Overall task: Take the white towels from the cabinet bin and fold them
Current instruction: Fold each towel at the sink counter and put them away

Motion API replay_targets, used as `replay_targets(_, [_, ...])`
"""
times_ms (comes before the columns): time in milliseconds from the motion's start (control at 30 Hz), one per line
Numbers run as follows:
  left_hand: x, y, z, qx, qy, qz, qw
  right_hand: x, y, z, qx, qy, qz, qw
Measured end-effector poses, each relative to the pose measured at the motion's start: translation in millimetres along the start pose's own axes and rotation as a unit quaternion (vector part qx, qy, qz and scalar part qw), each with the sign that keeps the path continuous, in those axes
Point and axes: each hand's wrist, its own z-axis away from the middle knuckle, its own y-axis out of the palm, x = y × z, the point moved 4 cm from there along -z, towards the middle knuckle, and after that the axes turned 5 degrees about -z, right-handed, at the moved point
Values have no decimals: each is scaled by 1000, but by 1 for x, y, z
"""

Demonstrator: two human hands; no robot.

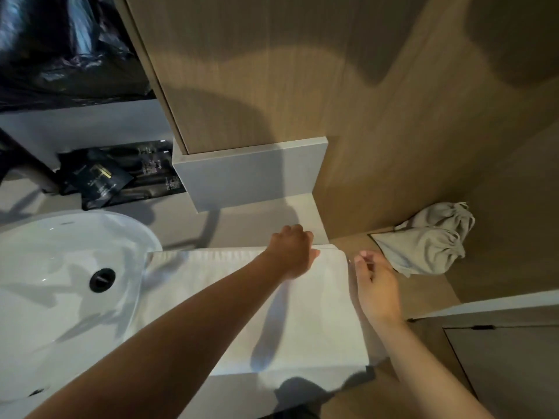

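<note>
Left grip point(292, 252) clutching flat rectangular white towel point(242, 303), right grip point(376, 285) maybe touching

left hand point(292, 252): my fingertips hidden, curled over white towel point(317, 313) far edge.
right hand point(376, 285): my grip unclear.
sink point(60, 267): cut off left.
black packets point(102, 179): print unreadable.

black sachets point(121, 176), print too small to read

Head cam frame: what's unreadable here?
Left hand fingertips: head view, tucked behind its knuckles at the far edge of the white towel.
Right hand: head view, blurred; contact with the towel unclear.
Black packets: head view, print too small and dark.
</note>
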Motion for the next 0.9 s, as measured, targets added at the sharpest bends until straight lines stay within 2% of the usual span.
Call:
replay_targets(133, [-24, 0, -14, 14, 7, -20, 1000, -45, -35, 30, -24, 101, 3, 995])
replay_targets(233, [-42, 3, -20, 16, 12, -67, 998, -79, -38, 46, 43, 184, 5, 982])
replay_targets(367, [-64, 1, -28, 39, 14, -141, 989, -102, -35, 55, 132, 295, -27, 946])
replay_targets(433, [-72, 0, -32, 51, 13, -151, 987, -105, -37, 56, 138, 368, -107, 913])
replay_targets(500, [-73, 0, -35, 58, 8, -171, 984, -109, -33, 57, 142, 430, -242, 858])
replay_targets(533, [-73, 1, -38, 62, 4, -183, 981, -113, -31, 57, 136, 440, -290, 839])
replay_targets(600, [-72, 4, -46, 72, -6, -188, 980, -121, -32, 56, 108, 443, -337, 824])
replay_targets(700, [-69, 6, -55, 93, -33, -133, 986, -127, -38, 58, 72, 471, -394, 786])
replay_targets(800, [-68, 3, -58, 110, -16, -45, 993, -122, -47, 63, 90, 503, -478, 714])
replay_targets(900, [-70, -5, -57, 126, 10, 23, 992, -109, -53, 67, 100, 496, -553, 662])
